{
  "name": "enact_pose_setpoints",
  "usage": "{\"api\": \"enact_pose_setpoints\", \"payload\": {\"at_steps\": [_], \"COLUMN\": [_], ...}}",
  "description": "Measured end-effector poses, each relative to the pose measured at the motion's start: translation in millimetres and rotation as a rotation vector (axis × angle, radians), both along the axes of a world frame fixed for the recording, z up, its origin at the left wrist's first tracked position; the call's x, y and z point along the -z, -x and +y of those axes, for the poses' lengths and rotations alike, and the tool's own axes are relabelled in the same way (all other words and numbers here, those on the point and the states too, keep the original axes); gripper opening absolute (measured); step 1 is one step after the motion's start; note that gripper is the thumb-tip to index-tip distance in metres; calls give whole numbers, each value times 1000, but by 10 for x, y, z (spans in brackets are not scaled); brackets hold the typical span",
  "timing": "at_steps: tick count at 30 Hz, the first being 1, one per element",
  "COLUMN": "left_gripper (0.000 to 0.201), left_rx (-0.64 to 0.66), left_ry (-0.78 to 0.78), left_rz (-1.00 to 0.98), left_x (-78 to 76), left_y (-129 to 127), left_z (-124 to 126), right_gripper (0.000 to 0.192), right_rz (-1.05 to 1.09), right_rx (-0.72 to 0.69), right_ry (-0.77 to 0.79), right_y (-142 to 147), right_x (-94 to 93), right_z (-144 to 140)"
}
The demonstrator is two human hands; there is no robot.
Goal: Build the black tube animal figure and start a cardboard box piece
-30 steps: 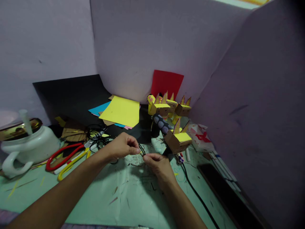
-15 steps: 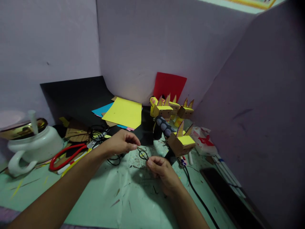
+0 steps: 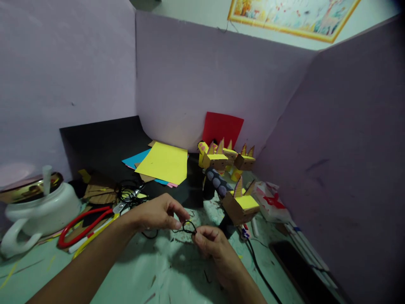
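Note:
A thin black cord [image 3: 189, 228] forms a small loop between my two hands, above the green tabletop. My right hand [image 3: 210, 242] pinches the loop's right end between thumb and fingertips. From the left, my left hand [image 3: 166, 213] reaches in with thumb and fingertips on the loop's left side, the cord running between them. A tangle of black cord [image 3: 128, 192] lies behind my left wrist, and part of it trails out under that hand. Close to my right hand stands a cardboard figure [image 3: 240, 207] with a yellow top, horn-like spikes and a dark spotted tail.
Red-handled scissors [image 3: 68, 230] and a white pot [image 3: 44, 211] are at the left. Coloured sheets, the top one a yellow sheet [image 3: 166, 162], lie on black paper [image 3: 104, 145] at the back. A dark phone-like slab [image 3: 300, 268] and a black cable [image 3: 261, 268] are at the right.
The view has tilted up, bringing more of the framed picture into sight. My left fingers have moved closer to my right hand, and the cord loop between them has changed shape.

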State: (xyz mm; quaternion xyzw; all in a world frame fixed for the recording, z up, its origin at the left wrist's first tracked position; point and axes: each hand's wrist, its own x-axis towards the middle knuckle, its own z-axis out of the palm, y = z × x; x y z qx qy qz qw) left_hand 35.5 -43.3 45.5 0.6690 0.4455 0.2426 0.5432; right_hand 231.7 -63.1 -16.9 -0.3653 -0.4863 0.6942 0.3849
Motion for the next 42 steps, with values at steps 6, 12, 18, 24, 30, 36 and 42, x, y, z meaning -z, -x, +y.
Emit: {"api": "enact_pose_setpoints", "payload": {"at_steps": [6,12,18,24,30,36,42], "left_gripper": [34,65,79,45,20,10,20], "left_rx": [2,72,3,146,13,-286,-468], "left_ry": [32,-7,-200,-171,-153,-73,68], "left_rz": [44,114,113,165,212,35,-276], "left_x": [4,39,-17,2,52,60,155], "left_y": [-21,-104,-278,-368,-390,-467,-533], "left_z": [-24,-46,-195,-271,-229,-178,-138], "right_gripper": [34,30,22,15,24,34,35], "right_rz": [10,50,-24,-81,-26,119,59], "right_rx": [47,68,68,79,68,113,402], "right_ry": [51,96,181,129,167,114,-42], "right_y": [11,13,-3,-12,-31,-35,29], "right_x": [-45,-91,-107,-86,-56,-76,-76], "right_z": [-23,-27,-20,-3,3,15,21]}}
